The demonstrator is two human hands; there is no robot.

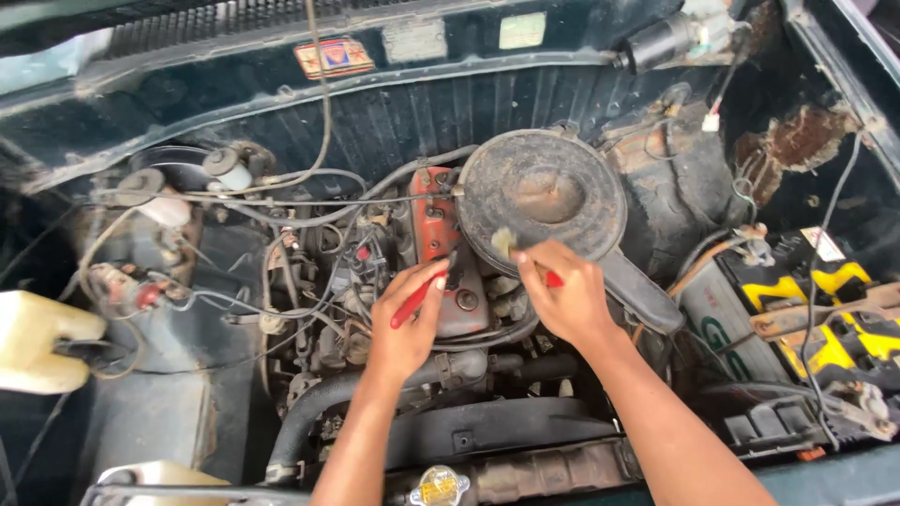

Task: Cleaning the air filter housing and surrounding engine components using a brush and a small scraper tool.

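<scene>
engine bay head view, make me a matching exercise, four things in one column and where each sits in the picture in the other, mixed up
Things:
1. round air cleaner cover
2. battery
3. pale plastic tank
4. radiator cap

Places:
A. far left edge
B. bottom edge, between the forearms
C. centre, just above the right hand
D. right side, under a rusty clamp bar

Pairs: 1-C, 2-D, 3-A, 4-B

The left hand holds a red-handled tool beside the red engine cover.
</scene>
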